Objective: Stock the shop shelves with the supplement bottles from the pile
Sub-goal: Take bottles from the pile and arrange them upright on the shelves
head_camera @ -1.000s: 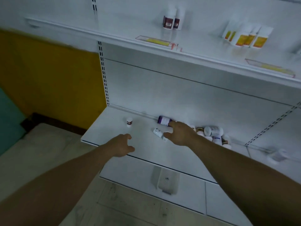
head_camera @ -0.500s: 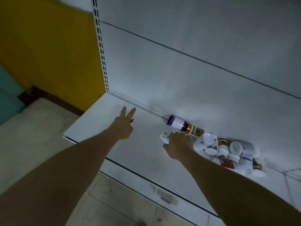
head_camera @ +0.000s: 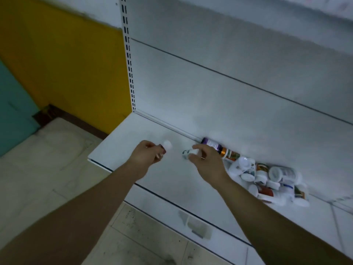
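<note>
My left hand (head_camera: 146, 154) grips a small bottle with a white cap and dark red label (head_camera: 165, 148) just above the white bottom shelf (head_camera: 118, 144). My right hand (head_camera: 206, 159) holds a small white bottle with a greenish label (head_camera: 188, 153) a little to the right. Behind my right hand a purple-labelled bottle (head_camera: 211, 143) and an orange-labelled bottle (head_camera: 229, 154) lie on their sides against the back panel. The pile of white-capped supplement bottles (head_camera: 271, 180) lies jumbled further right on the same shelf.
A white back panel (head_camera: 229, 92) rises behind the shelf, with a slotted upright (head_camera: 129, 54) at its left edge. A yellow wall (head_camera: 66, 64) and tiled floor (head_camera: 47, 169) lie to the left. The edge of an upper shelf (head_camera: 286, 8) shows at top right.
My left hand reached the small red-labelled bottle and closed round it. My right hand picked up the small white bottle. The camera tilted down, so the upper shelf left view.
</note>
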Motion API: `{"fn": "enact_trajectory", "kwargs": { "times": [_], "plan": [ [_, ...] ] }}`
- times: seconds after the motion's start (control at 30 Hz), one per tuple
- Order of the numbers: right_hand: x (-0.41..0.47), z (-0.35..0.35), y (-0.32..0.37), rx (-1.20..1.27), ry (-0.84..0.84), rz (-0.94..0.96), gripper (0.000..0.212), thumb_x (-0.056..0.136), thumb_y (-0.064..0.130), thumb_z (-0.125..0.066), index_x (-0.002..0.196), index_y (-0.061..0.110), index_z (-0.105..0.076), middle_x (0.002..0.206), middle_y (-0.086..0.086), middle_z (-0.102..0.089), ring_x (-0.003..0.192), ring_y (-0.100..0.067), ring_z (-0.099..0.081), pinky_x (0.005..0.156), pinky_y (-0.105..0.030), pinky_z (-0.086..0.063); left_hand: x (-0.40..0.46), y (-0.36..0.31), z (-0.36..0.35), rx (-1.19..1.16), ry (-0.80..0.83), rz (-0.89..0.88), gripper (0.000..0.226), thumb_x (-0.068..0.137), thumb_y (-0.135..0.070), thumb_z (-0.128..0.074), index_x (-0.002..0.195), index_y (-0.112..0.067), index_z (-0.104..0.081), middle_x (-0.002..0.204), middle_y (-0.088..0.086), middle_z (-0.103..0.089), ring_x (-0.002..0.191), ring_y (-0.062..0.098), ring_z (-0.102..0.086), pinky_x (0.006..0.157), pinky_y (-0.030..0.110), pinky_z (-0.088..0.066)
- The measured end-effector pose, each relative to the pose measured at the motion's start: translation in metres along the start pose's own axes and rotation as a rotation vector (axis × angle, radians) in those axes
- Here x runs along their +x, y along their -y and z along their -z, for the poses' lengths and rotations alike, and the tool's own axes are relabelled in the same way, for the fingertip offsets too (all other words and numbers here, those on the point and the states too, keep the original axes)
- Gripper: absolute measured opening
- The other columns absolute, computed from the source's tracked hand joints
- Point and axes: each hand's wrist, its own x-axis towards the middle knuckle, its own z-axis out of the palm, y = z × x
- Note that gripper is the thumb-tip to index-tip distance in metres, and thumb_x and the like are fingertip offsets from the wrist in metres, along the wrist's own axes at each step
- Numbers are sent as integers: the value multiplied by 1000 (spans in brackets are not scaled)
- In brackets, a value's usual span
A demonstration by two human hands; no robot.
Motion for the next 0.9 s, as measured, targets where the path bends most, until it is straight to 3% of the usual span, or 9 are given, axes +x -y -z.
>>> {"fn": "enact_trajectory", "kwargs": {
  "times": [0.07, 0.13, 0.23, 0.33, 0.4, 0.53, 0.6, 0.73, 0.9],
  "plan": [
    [-32, 7, 32, 395, 5, -95, 16, 88, 14, -64, 96, 27, -65, 109, -5, -59, 89, -10, -62, 82, -22, -53, -49, -16, 5, -228, 135, -7, 26, 85, 6, -59, 106, -6, -49, 95, 17, -58, 79, 25, -62, 75, 30, -57],
    [-67, 11, 63, 700, 29, -136, 28, 88, 3, -58, 101, 27, -65, 108, -13, -57, 90, -23, -66, 76, -34, -57, -94, -32, 14, -281, 258, -81, 41, 86, 9, -55, 118, -15, -50, 102, 14, -61, 85, 26, -66, 75, 29, -58],
    [-113, 18, 103, 864, -36, -110, 33, 89, -4, -50, 106, 22, -59, 102, -11, -60, 87, -26, -64, 71, -36, -55, -151, -54, 33, -294, 392, -181, 53, 86, 12, -52, 118, -31, -55, 103, 10, -60, 92, 27, -68, 84, 35, -56],
    [-153, 27, 139, 1004, -36, -74, 28, 93, -4, -42, 101, 16, -60, 100, -9, -68, 83, -27, -66, 70, -34, -53, -198, -75, 50, -263, 487, -267, 53, 86, 11, -53, 116, -32, -57, 103, 12, -60, 93, 28, -68, 81, 37, -57],
    [-175, 34, 160, 1041, -21, -30, 30, 93, -4, -38, 98, 13, -62, 98, -9, -68, 82, -28, -66, 70, -32, -52, -224, -89, 58, -253, 530, -306, 50, 85, 9, -53, 115, -30, -59, 103, 13, -63, 95, 29, -68, 81, 38, -57],
    [-210, 55, 193, 1022, -45, 122, 31, 93, -4, -40, 99, 14, -66, 102, -13, -61, 93, -32, -58, 89, -46, -46, -263, -121, 63, -297, 634, -354, 49, 88, 10, -43, 116, -27, -58, 100, 15, -69, 96, 31, -68, 74, 32, -58],
    [-222, 71, 208, 1027, -62, 199, 29, 94, -3, -41, 103, 14, -63, 101, -15, -64, 89, -31, -61, 87, -46, -49, -277, -136, 61, -300, 684, -374, 48, 91, 10, -36, 117, -24, -58, 98, 15, -70, 92, 29, -69, 70, 31, -58],
    [-232, 107, 234, 1034, -94, 346, 28, 96, -3, -38, 102, 14, -60, 98, -13, -66, 78, -27, -66, 69, -32, -53, -300, -165, 48, -302, 736, -427, 47, 91, 9, -30, 113, -21, -59, 99, 16, -70, 92, 30, -67, 70, 32, -58],
    [-229, 154, 253, 991, -134, 443, 29, 96, -4, -38, 101, 15, -60, 98, -11, -67, 86, -29, -64, 75, -33, -51, -315, -204, 22, -140, 656, -593, 47, 88, 15, -41, 112, -22, -56, 110, 16, -59, 99, 33, -62, 72, 31, -59]
  ]
}}
